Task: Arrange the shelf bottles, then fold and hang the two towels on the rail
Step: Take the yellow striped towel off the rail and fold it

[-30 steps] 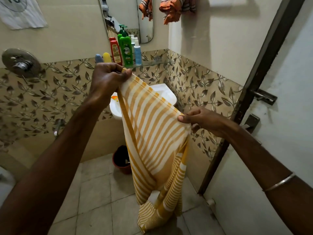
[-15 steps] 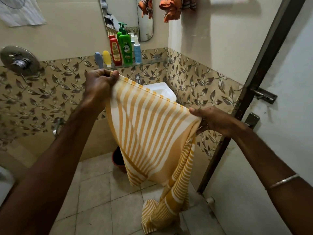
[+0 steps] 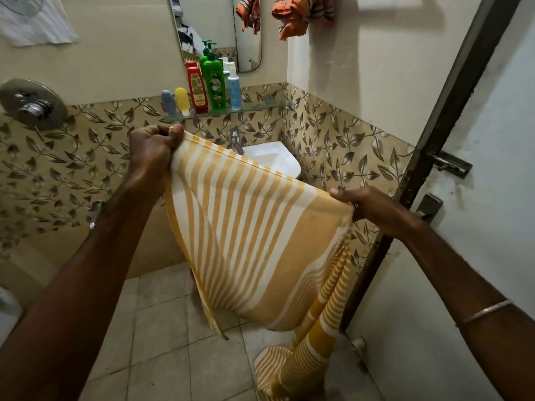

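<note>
- Leaf-patterned tiles [image 3: 72, 157] cover the lower walls of a small bathroom, with plain cream wall above and pale square tiles on the floor [image 3: 162, 342].
- At the far wall a glass shelf [image 3: 260, 107] carries five bottles [image 3: 214, 82] in a row: blue, yellow, red, green, and a white-and-blue one.
- Above the shelf hangs a mirror [image 3: 214, 21]; below it sits a white sink [image 3: 275, 160] with a tap.
- High on the right, an orange striped towel [image 3: 298, 15] hangs bunched.
- Dark door frame [image 3: 434, 140] runs down the right side.
- Left hand [image 3: 150, 151] has a tight fist grip on one top corner of a yellow striped towel [image 3: 246, 241].
- Right hand [image 3: 367, 204] pinches the other corner; the towel's tail reaches the floor.
</note>
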Tool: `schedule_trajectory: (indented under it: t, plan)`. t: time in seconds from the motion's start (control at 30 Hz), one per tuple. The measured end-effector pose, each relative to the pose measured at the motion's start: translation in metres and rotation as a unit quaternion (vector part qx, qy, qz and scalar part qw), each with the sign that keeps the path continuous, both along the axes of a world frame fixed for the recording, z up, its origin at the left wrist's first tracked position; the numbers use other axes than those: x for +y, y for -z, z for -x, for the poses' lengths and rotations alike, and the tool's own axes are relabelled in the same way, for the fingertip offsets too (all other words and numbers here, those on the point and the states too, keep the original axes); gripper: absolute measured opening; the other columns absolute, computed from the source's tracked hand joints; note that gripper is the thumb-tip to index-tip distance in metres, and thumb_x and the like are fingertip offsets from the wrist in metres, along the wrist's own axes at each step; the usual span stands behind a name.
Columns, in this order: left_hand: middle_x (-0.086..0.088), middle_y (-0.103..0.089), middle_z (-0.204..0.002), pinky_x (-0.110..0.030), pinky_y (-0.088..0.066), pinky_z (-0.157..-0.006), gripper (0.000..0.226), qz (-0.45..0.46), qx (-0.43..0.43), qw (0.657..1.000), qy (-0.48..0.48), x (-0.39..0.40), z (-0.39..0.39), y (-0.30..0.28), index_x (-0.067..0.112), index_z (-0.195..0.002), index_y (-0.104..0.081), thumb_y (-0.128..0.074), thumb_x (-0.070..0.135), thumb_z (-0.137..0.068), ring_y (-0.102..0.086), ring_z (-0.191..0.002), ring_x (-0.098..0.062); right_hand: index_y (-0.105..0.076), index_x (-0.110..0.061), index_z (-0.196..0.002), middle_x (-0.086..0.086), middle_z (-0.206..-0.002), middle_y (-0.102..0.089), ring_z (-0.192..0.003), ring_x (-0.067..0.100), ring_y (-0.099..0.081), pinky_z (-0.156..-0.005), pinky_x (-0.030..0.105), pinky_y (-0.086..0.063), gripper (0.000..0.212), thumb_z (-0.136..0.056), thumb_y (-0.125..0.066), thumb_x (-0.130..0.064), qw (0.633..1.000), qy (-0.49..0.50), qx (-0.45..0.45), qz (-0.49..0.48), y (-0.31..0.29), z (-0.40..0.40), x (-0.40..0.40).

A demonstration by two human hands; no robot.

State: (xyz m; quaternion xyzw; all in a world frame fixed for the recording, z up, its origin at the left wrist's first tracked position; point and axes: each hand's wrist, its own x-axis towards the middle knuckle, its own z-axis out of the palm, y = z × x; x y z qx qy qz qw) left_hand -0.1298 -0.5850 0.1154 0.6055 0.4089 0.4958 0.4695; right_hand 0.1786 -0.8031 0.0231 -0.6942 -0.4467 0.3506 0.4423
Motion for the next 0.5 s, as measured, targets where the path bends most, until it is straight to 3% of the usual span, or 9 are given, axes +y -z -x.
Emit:
schedule_trajectory:
  t: [0.13, 0.2, 0.27, 0.33, 0.4, 0.5]
  plan:
    - [-0.006, -0.068, -0.108, -0.029, -0.056, -0.082, 0.026, -0.019, 0.028, 0.999, 0.003, -0.004, -0.003, 0.006, 0.009, -0.112, -0.068, -0.065, 0.025, -0.092, -0.065, -0.103, -0.02, -0.073, -0.005, -0.112, 0.019, -0.107, -0.073, -0.092, 0.031, -0.07, -0.076, 0.038, -0.057, 0.057, -0.079, -0.067, -0.051, 0.998, 0.014, 0.035, -0.041, -0.004, 0.011, 0.003]
    - [-0.001, -0.069, -0.103, -0.032, -0.053, -0.089, 0.02, -0.059, 0.058, 0.996, 0.041, -0.017, -0.01, 0.008, 0.012, -0.104, -0.07, -0.069, 0.024, -0.088, -0.065, -0.1, -0.014, -0.075, -0.005, -0.107, 0.015, -0.102, -0.074, -0.087, 0.026, -0.07, -0.07, 0.032, -0.057, 0.05, -0.081, -0.067, -0.048, 0.997, 0.007, 0.05, -0.059, -0.008, 0.019, 0.006]
    - [0.003, -0.07, -0.101, -0.023, -0.052, -0.084, 0.023, -0.091, 0.097, 0.983, 0.129, -0.038, -0.021, 0.011, 0.013, -0.105, -0.07, -0.073, 0.024, -0.084, -0.067, -0.093, -0.003, -0.076, -0.008, -0.102, 0.007, -0.096, -0.077, -0.085, 0.02, -0.072, -0.068, 0.026, -0.056, 0.04, -0.084, -0.067, -0.043, 0.996, -0.011, 0.06, -0.067, -0.013, 0.03, 0.011]
    - [0.005, -0.071, -0.108, -0.016, -0.052, -0.082, 0.041, -0.106, 0.142, 0.957, 0.228, -0.06, -0.036, 0.017, 0.013, -0.113, -0.07, -0.076, 0.033, -0.079, -0.067, -0.096, 0.001, -0.077, -0.014, -0.093, 0.004, -0.091, -0.076, -0.083, 0.016, -0.072, -0.068, 0.025, -0.055, 0.027, -0.089, -0.066, -0.038, 0.996, -0.043, 0.045, -0.065, -0.02, 0.042, 0.016]
    - [0.004, -0.071, -0.112, -0.014, -0.052, -0.083, 0.053, -0.102, 0.169, 0.931, 0.307, -0.075, -0.05, 0.027, 0.011, -0.118, -0.069, -0.077, 0.038, -0.074, -0.067, -0.1, 0.001, -0.077, -0.01, -0.088, 0.011, -0.089, -0.074, -0.082, 0.017, -0.069, -0.072, 0.028, -0.053, 0.033, -0.088, -0.065, -0.041, 0.995, -0.071, 0.019, -0.068, -0.028, 0.054, 0.02]
    - [-0.002, -0.074, -0.104, -0.017, -0.053, -0.077, 0.044, -0.097, 0.208, 0.892, 0.39, -0.086, -0.065, 0.043, 0.008, -0.116, -0.071, -0.078, 0.028, -0.076, -0.069, -0.094, -0.003, -0.071, 0.005, -0.094, 0.023, -0.103, -0.07, -0.091, 0.026, -0.068, -0.08, 0.035, -0.051, 0.048, -0.09, -0.061, -0.042, 0.993, -0.083, 0.013, -0.08, -0.033, 0.062, 0.021]
